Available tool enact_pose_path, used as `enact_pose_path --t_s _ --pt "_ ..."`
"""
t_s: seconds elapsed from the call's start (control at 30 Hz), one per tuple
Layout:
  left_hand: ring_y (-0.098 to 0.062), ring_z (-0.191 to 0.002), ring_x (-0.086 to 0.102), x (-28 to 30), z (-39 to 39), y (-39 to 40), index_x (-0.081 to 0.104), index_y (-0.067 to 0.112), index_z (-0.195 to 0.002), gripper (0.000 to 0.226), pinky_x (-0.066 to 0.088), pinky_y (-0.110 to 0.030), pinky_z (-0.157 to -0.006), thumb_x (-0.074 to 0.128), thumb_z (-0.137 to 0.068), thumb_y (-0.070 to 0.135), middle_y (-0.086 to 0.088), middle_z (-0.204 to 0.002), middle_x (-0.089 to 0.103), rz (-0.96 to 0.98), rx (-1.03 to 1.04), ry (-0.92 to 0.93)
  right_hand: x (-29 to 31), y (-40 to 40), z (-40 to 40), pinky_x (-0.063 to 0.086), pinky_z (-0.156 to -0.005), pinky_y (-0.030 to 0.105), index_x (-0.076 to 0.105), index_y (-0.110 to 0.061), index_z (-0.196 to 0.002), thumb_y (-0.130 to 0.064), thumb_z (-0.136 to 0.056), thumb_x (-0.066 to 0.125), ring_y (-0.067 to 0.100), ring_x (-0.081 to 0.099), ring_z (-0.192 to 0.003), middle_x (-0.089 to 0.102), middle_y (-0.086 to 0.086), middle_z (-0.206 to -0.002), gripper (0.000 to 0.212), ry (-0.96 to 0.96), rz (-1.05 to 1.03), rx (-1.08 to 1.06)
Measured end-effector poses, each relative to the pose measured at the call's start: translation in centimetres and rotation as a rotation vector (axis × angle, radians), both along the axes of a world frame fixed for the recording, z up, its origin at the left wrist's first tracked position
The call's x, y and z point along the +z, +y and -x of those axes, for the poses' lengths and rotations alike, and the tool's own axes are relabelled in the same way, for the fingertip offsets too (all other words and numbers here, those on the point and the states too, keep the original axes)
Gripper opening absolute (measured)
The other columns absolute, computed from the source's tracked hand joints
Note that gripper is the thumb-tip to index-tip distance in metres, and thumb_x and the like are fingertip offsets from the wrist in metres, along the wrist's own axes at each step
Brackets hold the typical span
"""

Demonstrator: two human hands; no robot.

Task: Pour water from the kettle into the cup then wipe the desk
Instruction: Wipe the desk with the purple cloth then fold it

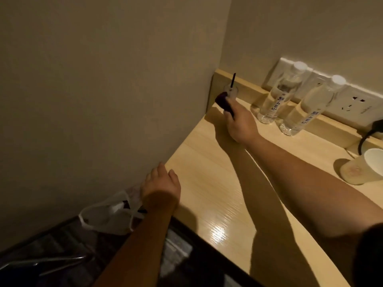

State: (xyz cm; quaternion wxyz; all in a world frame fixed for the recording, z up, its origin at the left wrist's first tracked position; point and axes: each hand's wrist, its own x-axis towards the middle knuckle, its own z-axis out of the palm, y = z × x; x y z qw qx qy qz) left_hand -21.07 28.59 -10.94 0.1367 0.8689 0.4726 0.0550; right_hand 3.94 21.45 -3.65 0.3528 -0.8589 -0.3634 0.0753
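1. Right hand (pixel 238 123) is stretched out to the far left corner of the counter (pixel 207 183), fingers (pixel 229 100) clenched around a dark cloth (pixel 222 102). The hand is pressed up against a little clear glass (pixel 232 92) with a black stick standing in it.
2. Left hand (pixel 160 183) sits at the counter's left edge, fingers loosely curled, grasping nothing as far as I can see.
3. Cup (pixel 366 166) is a white paper one near the right edge, well apart from the cloth. Probably light and squishy, so hold it mid-wall and gently. Can't tell if there's water in it.
4. Kettle isn't in view, only a black cord (pixel 366 137) along the back ledge.
5. The cloth looks soft and floppy, so a bunched grip with the palm pushing down should do for wiping.
6. Two bottles (pixel 290 104) stand by the back ledge, tall and tippy, easy to knock over when swiping past.
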Motion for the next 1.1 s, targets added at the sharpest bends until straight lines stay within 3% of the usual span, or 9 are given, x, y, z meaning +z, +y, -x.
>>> enact_pose_path --t_s 0.1,0.17,0.33,0.5,0.67,0.83,0.93,1.0,1.1 --pt "-0.031 -0.078 0.066 -0.5 0.2 0.0 0.066 0.001 -0.112 0.038 0.051 -0.035 -0.064 0.047 -0.093 0.027 -0.017 -0.095 0.071 -0.122 -0.040 -0.027 -4.5 3.1 -0.8 0.019 -0.113 0.041 0.034 -0.022 -0.146 -0.030 -0.101 0.038 0.030 0.026 -0.141 0.035 0.005 -0.153 0.046 -0.193 0.358 0.275" --pt "-0.030 -0.077 0.067 -0.4 0.1 0.1 0.066 0.002 -0.111 0.038 0.051 -0.035 -0.066 0.044 -0.092 0.027 -0.016 -0.094 0.071 -0.101 -0.035 -0.042 -6.0 3.5 -0.6 0.013 -0.116 0.046 0.030 -0.023 -0.148 -0.036 -0.101 0.033 0.029 0.018 -0.144 0.027 0.001 -0.157 0.049 -0.337 0.452 0.318" --pt "-0.030 -0.082 0.066 -0.6 0.2 0.0 0.064 0.004 -0.117 0.044 0.050 -0.034 -0.068 0.041 -0.094 0.034 -0.015 -0.100 0.070 -0.106 -0.048 -0.038 -6.0 2.1 0.5 0.013 -0.115 0.043 0.031 -0.020 -0.148 -0.034 -0.101 0.033 0.026 0.020 -0.144 0.028 0.001 -0.157 0.049 -0.375 0.420 0.361" --pt "-0.027 -0.113 0.054 0.1 0.2 -0.2 0.046 0.011 -0.135 0.056 0.043 -0.039 -0.088 0.031 -0.096 0.049 -0.010 -0.130 0.057 0.002 -0.012 0.015 -5.8 -2.7 7.5 0.013 -0.115 0.041 0.036 -0.021 -0.146 -0.032 -0.100 0.038 0.023 0.024 -0.143 0.033 0.000 -0.154 0.047 -0.343 0.404 0.427" --pt "-0.031 -0.105 0.055 0.5 0.6 -0.2 0.048 0.008 -0.127 0.051 0.044 -0.041 -0.082 0.030 -0.097 0.044 -0.014 -0.121 0.058 0.002 -0.046 -0.004 -5.4 -9.2 16.7 0.013 -0.115 0.041 0.044 -0.021 -0.142 -0.031 -0.097 0.045 0.023 0.028 -0.142 0.039 0.000 -0.151 0.046 -0.275 0.368 0.450" --pt "-0.035 -0.111 0.053 0.8 0.5 0.0 0.043 0.004 -0.134 0.056 0.044 -0.043 -0.086 0.028 -0.097 0.045 -0.018 -0.130 0.054 0.025 -0.078 0.013 -5.3 -15.8 25.3 0.016 -0.116 0.040 0.046 -0.028 -0.139 -0.036 -0.095 0.040 0.017 0.033 -0.139 0.041 -0.008 -0.148 0.045 -0.213 0.431 0.439" --pt "-0.037 -0.108 0.054 0.7 0.5 0.0 0.044 0.003 -0.132 0.059 0.045 -0.044 -0.082 0.029 -0.096 0.048 -0.019 -0.128 0.054 0.018 -0.072 0.000 -3.7 -17.6 27.9 0.013 -0.117 0.036 0.044 -0.031 -0.139 -0.036 -0.097 0.037 0.010 0.029 -0.140 0.040 -0.013 -0.149 0.043 -0.036 0.399 0.381" --pt "-0.037 -0.108 0.055 0.8 0.5 0.0 0.044 0.003 -0.132 0.061 0.045 -0.044 -0.080 0.029 -0.096 0.050 -0.019 -0.128 0.054 0.018 -0.065 0.013 -1.2 -18.1 27.9 0.016 -0.116 0.026 0.046 -0.032 -0.139 -0.033 -0.100 0.040 -0.001 0.030 -0.135 0.042 -0.017 -0.145 0.039 0.218 0.247 0.243" --pt "-0.036 -0.108 0.055 0.8 0.5 0.0 0.045 0.004 -0.132 0.061 0.045 -0.043 -0.081 0.030 -0.095 0.050 -0.018 -0.127 0.055 0.025 -0.058 0.014 3.6 -18.7 24.6 0.039 -0.099 0.022 0.062 -0.034 -0.119 -0.024 -0.100 0.046 0.006 0.058 -0.112 0.067 -0.012 -0.118 0.027 0.761 -0.068 -0.089"
